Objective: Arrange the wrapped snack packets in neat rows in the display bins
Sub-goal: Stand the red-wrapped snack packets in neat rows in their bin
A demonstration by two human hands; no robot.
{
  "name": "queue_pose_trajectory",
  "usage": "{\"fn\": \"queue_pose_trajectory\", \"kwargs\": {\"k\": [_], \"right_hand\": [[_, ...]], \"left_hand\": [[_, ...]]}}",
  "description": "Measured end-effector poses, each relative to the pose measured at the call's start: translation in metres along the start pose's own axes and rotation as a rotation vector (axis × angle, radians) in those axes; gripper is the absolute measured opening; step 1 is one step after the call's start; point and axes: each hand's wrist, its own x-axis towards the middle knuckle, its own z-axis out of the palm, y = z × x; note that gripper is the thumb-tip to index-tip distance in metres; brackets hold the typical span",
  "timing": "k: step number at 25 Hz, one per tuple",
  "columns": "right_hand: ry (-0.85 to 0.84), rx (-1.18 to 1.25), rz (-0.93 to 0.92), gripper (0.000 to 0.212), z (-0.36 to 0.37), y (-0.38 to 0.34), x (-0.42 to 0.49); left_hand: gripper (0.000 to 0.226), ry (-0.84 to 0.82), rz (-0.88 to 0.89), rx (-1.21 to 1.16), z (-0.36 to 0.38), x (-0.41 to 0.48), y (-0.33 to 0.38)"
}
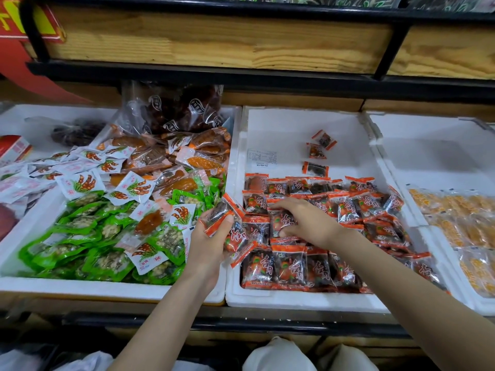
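Packets (227,228) with white Chinese writing were gripped in the left hand (209,245); the right hand (305,223), palm down, pinched a single packet (281,223) in the bin (294,124).

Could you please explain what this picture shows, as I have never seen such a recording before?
There is no machine here: a person wears one camera on the head, looking down at their own bare hands. White foam bins stand side by side. The middle bin holds dark packets with orange ends, partly laid in rows. The left hand grips a bunch of the same packets. The right hand reaches onto the rows, fingers on one packet; whether it grips it is unclear. The left bin holds mixed packets, the right bin yellow packets.
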Motion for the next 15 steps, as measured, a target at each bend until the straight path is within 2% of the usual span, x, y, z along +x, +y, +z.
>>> {"fn": "queue_pose_trajectory", "kwargs": {"k": [2,4,6,7,9,12,15], "right_hand": [[0.005,0.018,0.0,0.067,0.0,-0.001,-0.004],[0.09,0.017,-0.028,0.064,-0.002,-0.01,-0.009],[0.214,0.215,-0.003,0.048,-0.006,-0.03,-0.014],[0.222,0.349,0.016,0.042,-0.007,-0.043,-0.017],[0.132,0.508,0.026,0.042,-0.002,-0.065,-0.021],[0.049,0.528,0.016,0.053,0.009,-0.078,-0.023],[0.039,0.645,0.073,0.035,0.002,-0.073,-0.02]], "left_hand": [[0.033,0.017,-0.013,-0.028,0.002,-0.002,0.002],[0.027,0.031,-0.029,-0.083,0.007,-0.004,0.003],[0.026,0.071,-0.045,-0.168,0.015,-0.005,0.004],[0.027,0.088,-0.049,-0.229,0.019,-0.005,0.005],[0.029,0.088,-0.032,-0.356,0.027,-0.007,0.004],[0.02,0.064,0.009,-0.385,0.033,-0.008,0.002],[0.012,0.11,0.095,-0.28,0.026,-0.005,0.006]]}}
